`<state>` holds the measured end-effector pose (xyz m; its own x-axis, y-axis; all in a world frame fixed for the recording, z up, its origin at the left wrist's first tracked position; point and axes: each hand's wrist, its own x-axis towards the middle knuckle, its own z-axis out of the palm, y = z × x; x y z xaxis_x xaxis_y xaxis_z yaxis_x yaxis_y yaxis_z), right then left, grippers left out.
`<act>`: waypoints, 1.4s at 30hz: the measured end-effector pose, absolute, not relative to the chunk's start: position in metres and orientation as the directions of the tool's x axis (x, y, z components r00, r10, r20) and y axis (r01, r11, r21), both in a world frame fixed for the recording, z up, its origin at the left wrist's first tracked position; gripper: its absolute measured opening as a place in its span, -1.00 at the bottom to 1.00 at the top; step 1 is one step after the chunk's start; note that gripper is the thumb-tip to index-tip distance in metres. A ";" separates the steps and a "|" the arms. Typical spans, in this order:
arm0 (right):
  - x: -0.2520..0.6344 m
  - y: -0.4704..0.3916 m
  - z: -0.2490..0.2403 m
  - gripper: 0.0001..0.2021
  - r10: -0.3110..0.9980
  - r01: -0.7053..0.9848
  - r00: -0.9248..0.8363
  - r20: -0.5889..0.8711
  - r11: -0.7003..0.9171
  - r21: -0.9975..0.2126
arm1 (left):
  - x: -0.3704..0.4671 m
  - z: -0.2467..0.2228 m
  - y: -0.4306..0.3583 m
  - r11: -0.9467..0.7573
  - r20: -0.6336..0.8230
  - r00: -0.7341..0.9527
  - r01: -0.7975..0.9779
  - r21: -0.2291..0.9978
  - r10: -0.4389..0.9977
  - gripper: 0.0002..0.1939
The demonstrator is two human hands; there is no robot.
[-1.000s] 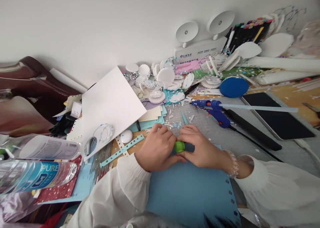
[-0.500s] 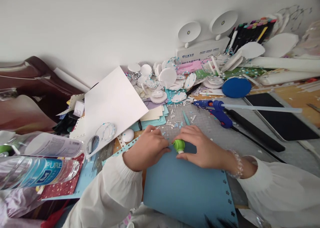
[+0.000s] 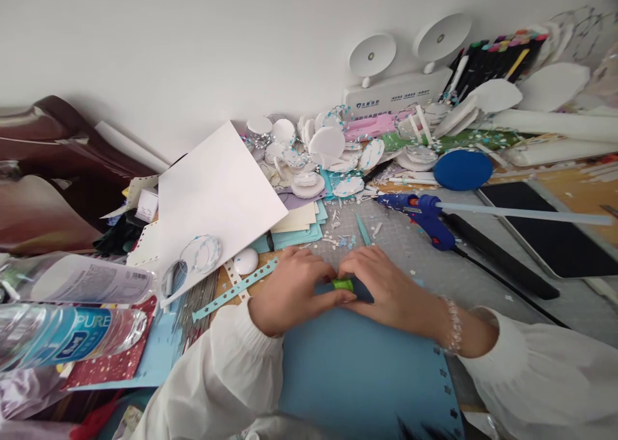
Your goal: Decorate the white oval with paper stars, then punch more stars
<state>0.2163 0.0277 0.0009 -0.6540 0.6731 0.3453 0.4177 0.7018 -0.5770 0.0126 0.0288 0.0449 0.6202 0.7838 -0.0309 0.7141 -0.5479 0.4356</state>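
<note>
A small green craft punch point(image 3: 343, 285) sits at the far edge of a blue paper sheet point(image 3: 357, 363), partly covered by fingers. My right hand point(image 3: 383, 288) is closed around it, thumb in front and fingers behind. From the other side my left hand point(image 3: 299, 285) closes in, its thumb and fingers pressed against the punch. Star-shaped holes run down the sheet's right edge. Just left of my left hand lies a pale blue strip point(image 3: 234, 290) with star holes.
A blue glue gun point(image 3: 425, 214), a black bar point(image 3: 497, 253) and a phone point(image 3: 555, 227) lie to the right. White discs point(image 3: 327, 143) pile up at the back. A white board point(image 3: 217, 195) and water bottle point(image 3: 72, 330) are at left.
My left hand has moved right onto the punch, and its thumb now meets my right thumb. Less of the punch shows. The pale blue strip is more exposed.
</note>
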 end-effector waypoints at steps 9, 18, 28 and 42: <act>0.236 0.050 0.002 -0.92 0.869 0.657 -0.388 0.306 0.494 -0.569 | 0.010 0.035 0.024 -0.579 -0.005 0.657 0.667 0.470 0.754 -0.69; 0.239 0.056 -0.008 -0.89 0.931 0.726 -0.289 0.223 0.365 -0.582 | 0.010 0.011 0.010 -0.639 0.250 0.609 0.583 0.501 0.752 -0.76; 0.235 0.047 0.021 -0.94 0.964 0.432 -0.103 0.246 0.266 -0.862 | 0.013 0.012 0.005 -0.576 0.230 0.563 0.574 0.582 0.794 -0.78; 0.232 0.035 0.019 -0.89 0.693 0.410 -0.509 0.511 0.717 -0.564 | 0.012 0.010 0.005 -0.528 0.181 0.538 0.607 0.594 0.823 -0.69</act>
